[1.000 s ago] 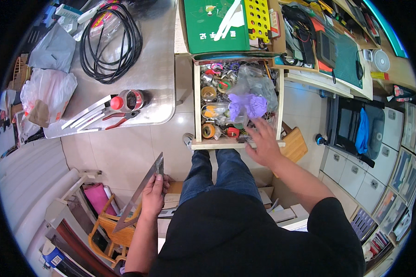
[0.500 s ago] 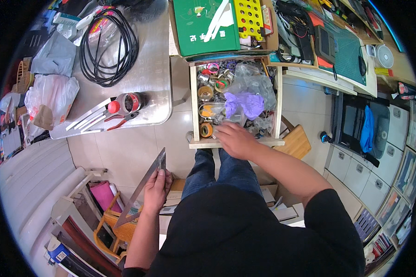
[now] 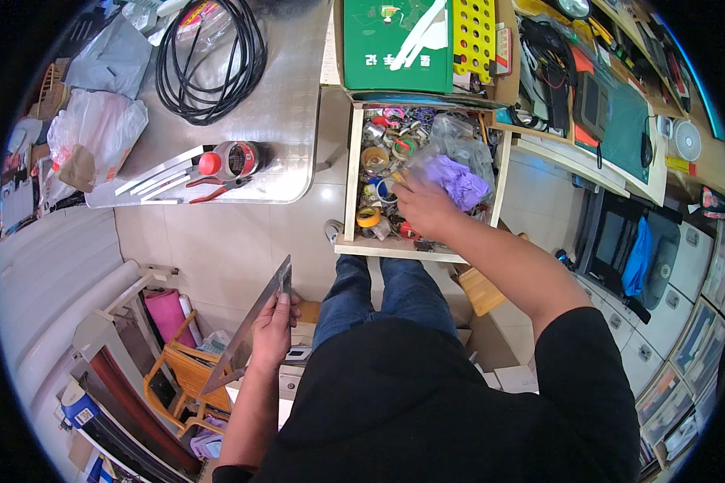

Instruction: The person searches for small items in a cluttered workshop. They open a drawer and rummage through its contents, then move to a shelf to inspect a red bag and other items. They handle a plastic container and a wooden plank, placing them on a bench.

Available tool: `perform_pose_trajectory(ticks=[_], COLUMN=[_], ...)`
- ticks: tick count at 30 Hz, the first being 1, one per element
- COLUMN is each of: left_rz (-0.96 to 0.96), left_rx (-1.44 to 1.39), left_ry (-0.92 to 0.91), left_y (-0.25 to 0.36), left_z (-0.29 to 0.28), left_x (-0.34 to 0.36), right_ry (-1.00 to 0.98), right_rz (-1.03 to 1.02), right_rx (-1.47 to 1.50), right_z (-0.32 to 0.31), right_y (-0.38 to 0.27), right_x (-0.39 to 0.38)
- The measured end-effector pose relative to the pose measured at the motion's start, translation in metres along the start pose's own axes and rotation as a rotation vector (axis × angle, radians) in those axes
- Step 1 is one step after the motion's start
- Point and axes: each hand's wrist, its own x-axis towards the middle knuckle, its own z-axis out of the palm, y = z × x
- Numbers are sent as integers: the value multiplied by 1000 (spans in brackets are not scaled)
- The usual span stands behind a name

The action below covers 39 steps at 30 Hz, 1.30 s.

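My left hand (image 3: 272, 328) is closed on a thin grey set square (image 3: 246, 342), held tilted beside my left leg. Its long edge slants down to the left. My right hand (image 3: 420, 208) reaches into an open wooden drawer (image 3: 403, 249), its fingers pinched and blurred by motion. A small orange and clear item (image 3: 400, 177) shows at the fingertips, too smeared to name. Next to that hand lies a crumpled purple plastic bag (image 3: 459, 183). Tape rolls, among them a yellow roll (image 3: 368, 217) and a tan roll (image 3: 374, 159), sit along the drawer's left side.
On the metal table (image 3: 286, 161) lie a coil of black cable (image 3: 209, 64), a red-capped bottle (image 3: 238, 159), red-handled pliers (image 3: 217, 189) and pale strips. Behind the drawer stands a cardboard box holding a green box (image 3: 399, 48). A wooden chair (image 3: 177, 378) is at lower left.
My right hand has moved deeper into the drawer, and the clear item with orange has left its place, baring a blue-and-white roll. My view has shifted; the left hand keeps the set square.
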Motion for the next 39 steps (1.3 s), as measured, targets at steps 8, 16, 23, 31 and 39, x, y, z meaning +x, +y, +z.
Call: perform_pose_trajectory(ticks=[8,16,23,31,39], left_rz=[-6,23,18,-11,-6], left_rx=[7,47,37,80,-10], left_ry=[-1,-18,-30,-23,23], left_y=[1,6,7,8,-3], left_z=[0,5,8,16,9], left_x=[3,10,9,3,0], right_ry=[-197,-272,-25,40,-104], right_rz=[-41,-111,-55,45,32], right_rx=[190,344,392,389,380], right_z=[-17,-21,-18,6,-7], right_y=[0,-4,-20,-39,-25], right_x=[-26,-42,-45,13,-7])
